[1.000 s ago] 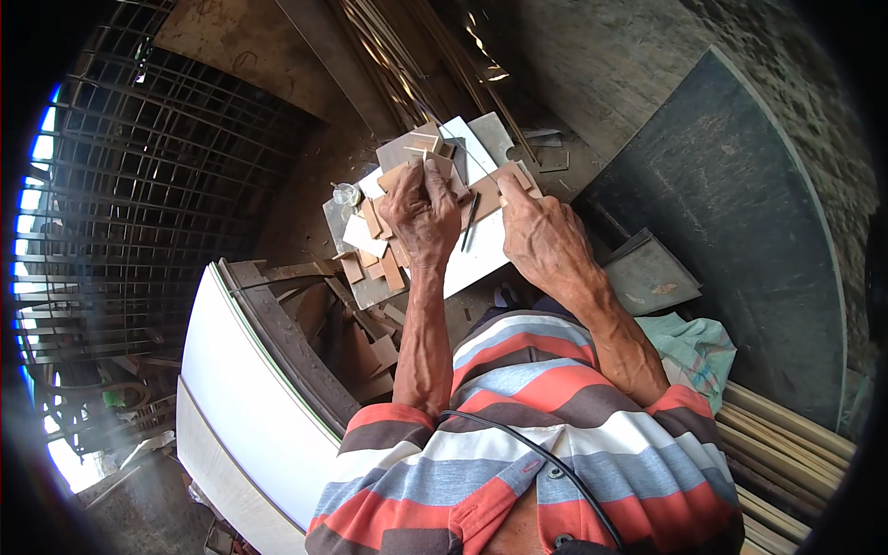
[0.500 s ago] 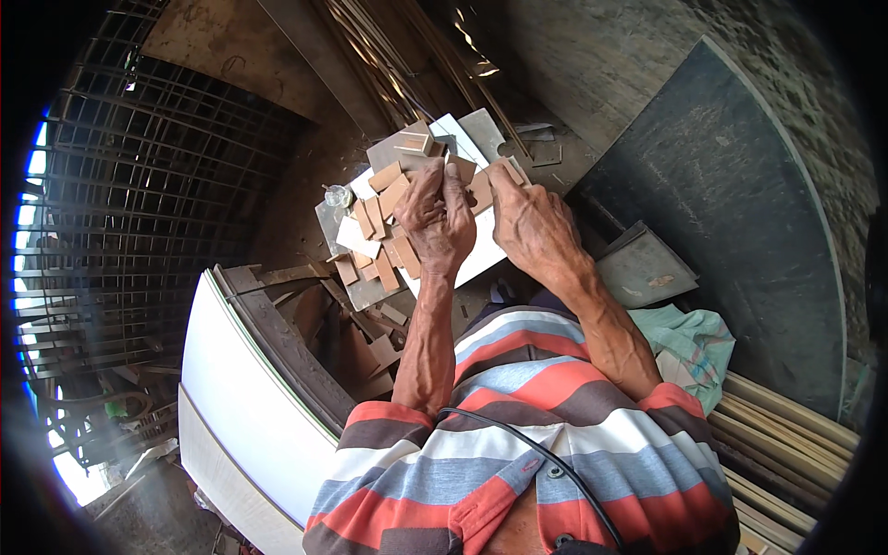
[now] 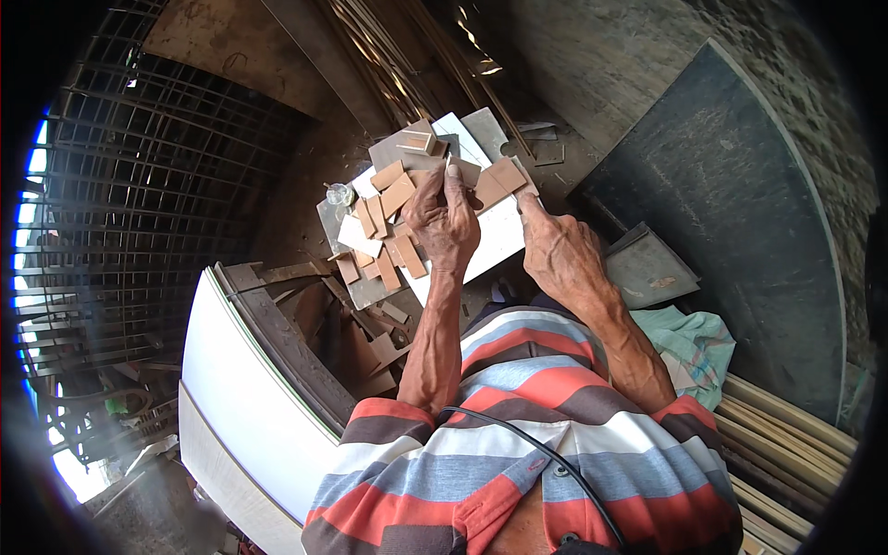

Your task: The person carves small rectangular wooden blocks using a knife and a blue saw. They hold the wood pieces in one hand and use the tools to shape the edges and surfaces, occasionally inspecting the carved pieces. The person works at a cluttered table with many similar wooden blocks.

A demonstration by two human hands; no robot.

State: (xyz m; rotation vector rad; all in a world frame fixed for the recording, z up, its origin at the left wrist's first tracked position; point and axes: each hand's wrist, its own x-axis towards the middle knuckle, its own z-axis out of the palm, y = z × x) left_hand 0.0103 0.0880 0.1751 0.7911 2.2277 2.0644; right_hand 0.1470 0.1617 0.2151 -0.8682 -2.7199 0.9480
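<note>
My left hand (image 3: pixel 444 220) is closed, thumb uppermost, around a small greyish wooden piece (image 3: pixel 465 170) that shows beside the thumb tip. To its right, my right hand (image 3: pixel 562 254) has curled fingers, with the index finger pointing at the edge of the board; whatever it may hold is hidden. Just beyond that fingertip lie flat brown wooden pieces (image 3: pixel 500 181). Under both hands is a white board (image 3: pixel 495 242) on a low work surface. Several small tan wooden blocks (image 3: pixel 398 196) lie scattered left of my left hand, with a small clear container (image 3: pixel 339 195) at their edge.
A large white panel (image 3: pixel 250 398) and a box of wood offcuts (image 3: pixel 365 342) stand at the left. Dark sheet (image 3: pixel 731 222) leans at the right. Long wood strips (image 3: pixel 786 425) and a pale green sack (image 3: pixel 689 347) lie at lower right. Metal grating (image 3: pixel 139 213) rises far left.
My right hand has drawn back to the right and toward me, uncovering the brown wooden pieces. My left hand has shifted only slightly and keeps its grip.
</note>
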